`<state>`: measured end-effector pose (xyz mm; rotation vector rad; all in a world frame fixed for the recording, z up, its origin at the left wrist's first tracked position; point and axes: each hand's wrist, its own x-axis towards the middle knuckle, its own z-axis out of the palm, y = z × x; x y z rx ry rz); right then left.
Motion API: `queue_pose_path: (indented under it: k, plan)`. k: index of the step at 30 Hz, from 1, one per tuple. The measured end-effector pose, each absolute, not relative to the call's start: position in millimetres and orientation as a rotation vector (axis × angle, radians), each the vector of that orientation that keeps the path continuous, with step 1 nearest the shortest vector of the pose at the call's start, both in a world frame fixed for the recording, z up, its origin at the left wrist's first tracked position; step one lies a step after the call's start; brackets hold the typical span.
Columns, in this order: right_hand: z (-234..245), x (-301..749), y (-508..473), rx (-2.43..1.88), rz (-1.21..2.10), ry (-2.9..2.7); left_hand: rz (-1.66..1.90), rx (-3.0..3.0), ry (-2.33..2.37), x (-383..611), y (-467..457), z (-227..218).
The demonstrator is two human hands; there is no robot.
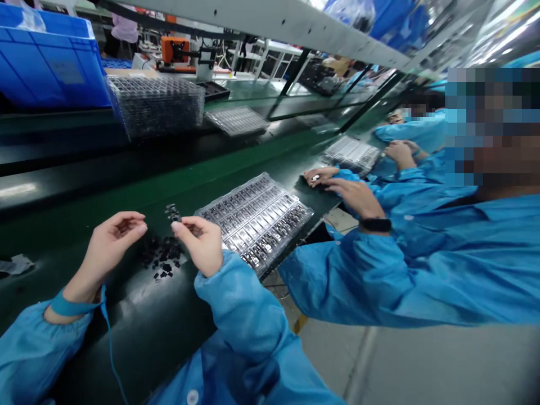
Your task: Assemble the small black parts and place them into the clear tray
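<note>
My right hand (201,241) pinches a small dark electronic part with metallic bits (172,212) between thumb and fingertips, held up above the table. To its left is my left hand (112,242), fingers curled and thumb tip slightly apart from them; I see nothing between them. Below and between the two hands lies a loose pile of small black square pieces (165,256) on the dark green tabletop (156,315). Just right of my right hand, a clear plastic tray (259,216) holds rows of similar small metallic parts. A blue strap with a cord (76,304) circles my left wrist.
A co-worker's hands (354,197) work at the table beyond the tray; another co-worker's hands (403,152) are farther along. At the back stand a stack of clear trays (156,104), a blue bin (50,62) and another filled tray (238,120). A pale beam (270,28) crosses overhead.
</note>
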<state>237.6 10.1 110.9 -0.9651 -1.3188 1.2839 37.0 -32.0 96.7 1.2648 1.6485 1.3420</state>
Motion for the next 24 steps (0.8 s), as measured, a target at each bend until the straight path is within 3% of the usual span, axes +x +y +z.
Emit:
queue_pose_path:
  k: [9, 24]
  plan:
    - [136, 344, 37, -1.197, 1.286, -1.213, 1.341, 1.265, 2.114, -19, 1, 21]
    - [95, 399, 44, -1.93, 1.448, -1.655, 1.133, 1.511, 2.159, -18, 0, 17]
